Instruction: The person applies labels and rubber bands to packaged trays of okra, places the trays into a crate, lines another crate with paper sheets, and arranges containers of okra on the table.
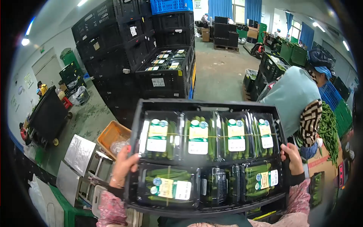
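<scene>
My left hand (124, 166) and my right hand (293, 158) grip a black plastic crate (210, 104) by its two short sides, holding it up in front of my body. Inside it lie several clear packs of long green vegetables (197, 137) with white, green and yellow labels. Four-sided packs fill a back row and a front row; one dark pack (220, 185) in the front middle shows its side rather than its label. The fingers of both hands are closed over the rim, partly hidden by the crate wall.
Ahead on the left rise stacked black crates (104, 49), beside a crate of labelled packs (166, 62). At the right a person (291, 94) bends by a table with piled green vegetables (329, 132). An orange bin (113, 134) and metal stand (80, 153) are lower left.
</scene>
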`<control>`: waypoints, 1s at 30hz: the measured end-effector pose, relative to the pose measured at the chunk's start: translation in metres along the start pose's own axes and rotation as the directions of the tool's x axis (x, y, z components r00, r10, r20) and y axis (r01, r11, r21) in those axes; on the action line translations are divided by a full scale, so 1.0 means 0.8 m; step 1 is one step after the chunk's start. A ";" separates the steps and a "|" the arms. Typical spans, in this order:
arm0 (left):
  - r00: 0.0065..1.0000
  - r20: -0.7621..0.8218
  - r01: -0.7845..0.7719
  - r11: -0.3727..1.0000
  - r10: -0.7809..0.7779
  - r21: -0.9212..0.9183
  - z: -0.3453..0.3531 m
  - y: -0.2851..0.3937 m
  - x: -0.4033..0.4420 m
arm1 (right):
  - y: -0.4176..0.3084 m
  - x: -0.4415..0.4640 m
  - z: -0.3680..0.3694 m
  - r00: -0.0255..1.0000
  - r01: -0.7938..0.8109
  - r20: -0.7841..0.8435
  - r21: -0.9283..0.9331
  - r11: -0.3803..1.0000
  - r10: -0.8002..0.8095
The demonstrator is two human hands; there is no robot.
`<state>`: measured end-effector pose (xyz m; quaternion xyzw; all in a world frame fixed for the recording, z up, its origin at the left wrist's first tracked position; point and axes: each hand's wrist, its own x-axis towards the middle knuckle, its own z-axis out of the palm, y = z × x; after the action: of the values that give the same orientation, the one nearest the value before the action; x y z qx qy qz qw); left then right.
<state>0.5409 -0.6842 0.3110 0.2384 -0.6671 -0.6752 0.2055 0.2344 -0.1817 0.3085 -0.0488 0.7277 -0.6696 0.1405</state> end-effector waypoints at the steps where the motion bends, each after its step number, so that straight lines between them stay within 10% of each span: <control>1: 0.999 -0.025 -0.026 1.000 0.026 -0.006 -0.018 0.016 0.024 | -0.026 0.029 0.021 0.999 0.021 0.049 0.004 1.000 -0.021; 6: 0.985 -0.124 -0.149 0.955 0.121 -0.255 -0.079 0.095 0.158 | -0.127 0.199 0.095 0.936 0.248 0.285 -0.121 0.961 -0.206; 11: 0.971 -0.146 -0.230 0.901 0.189 -0.367 -0.141 0.125 0.320 | -0.249 0.350 0.211 0.953 0.277 0.186 -0.203 0.939 -0.241; 30: 0.722 -0.673 -0.456 0.842 0.161 -0.288 0.037 0.181 0.242 | -0.348 0.601 0.274 0.755 0.244 0.598 0.124 0.962 -0.269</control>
<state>0.3621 -0.7789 0.4466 0.2786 -0.4232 -0.6426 0.5747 -0.1983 -0.5446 0.5027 -0.3581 0.6167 -0.6448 0.2752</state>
